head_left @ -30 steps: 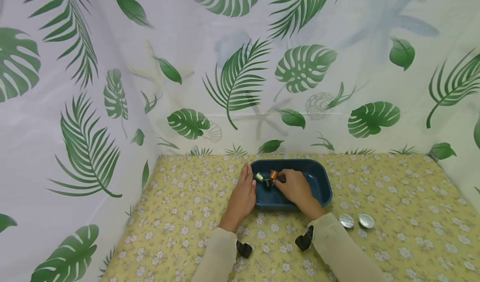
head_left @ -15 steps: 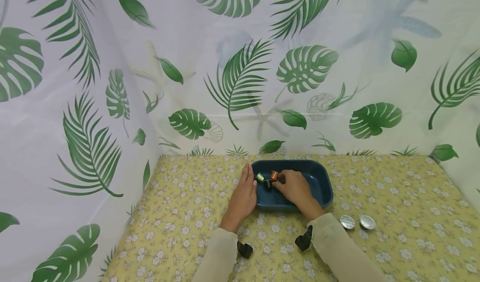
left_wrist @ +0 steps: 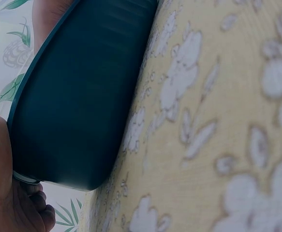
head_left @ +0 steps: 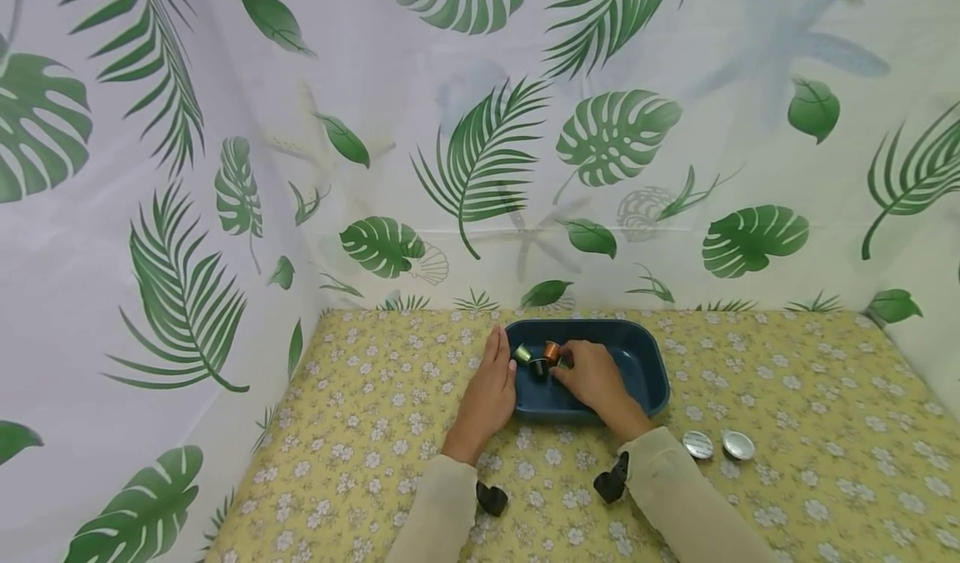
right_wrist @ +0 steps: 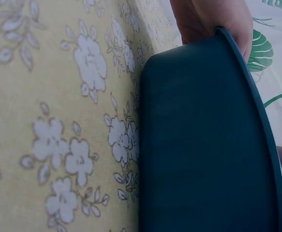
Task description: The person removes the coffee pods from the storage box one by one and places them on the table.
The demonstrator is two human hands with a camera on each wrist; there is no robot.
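— Left hand (head_left: 487, 388) and right hand (head_left: 597, 377): how are they placed?

— The left is laid along the end of a blue tray (head_left: 658, 361), fingers extended, with nothing gripped. The right is lowered into the tray, where a dark green capsule (head_left: 562, 362), mostly hidden, appears to be pinched between finger and thumb.

— How is such a capsule expected to handle?

— By its look, it is judged light, thin-walled and fairly stiff, perhaps slippery and easily dented. It is best held across opposite sides of its cup, with no pressure put on the lid. The tray, probably rigid, is best steadied at its rim or end wall, beside the left palm.

— And the appearance?

— Between the hands, inside the tray, three more are shown: a tilted pale green capsule (head_left: 522, 353) nearest the left fingers, a black capsule (head_left: 539, 368), and a shiny orange capsule (head_left: 552, 352) just beside the right fingertips. Outside the right wrist, two silver-lidded capsules (head_left: 738, 445) are set on the flowered cloth (head_left: 360, 430). The tray is smooth and round-cornered; by its walls, the contents are hidden from both wrist views.
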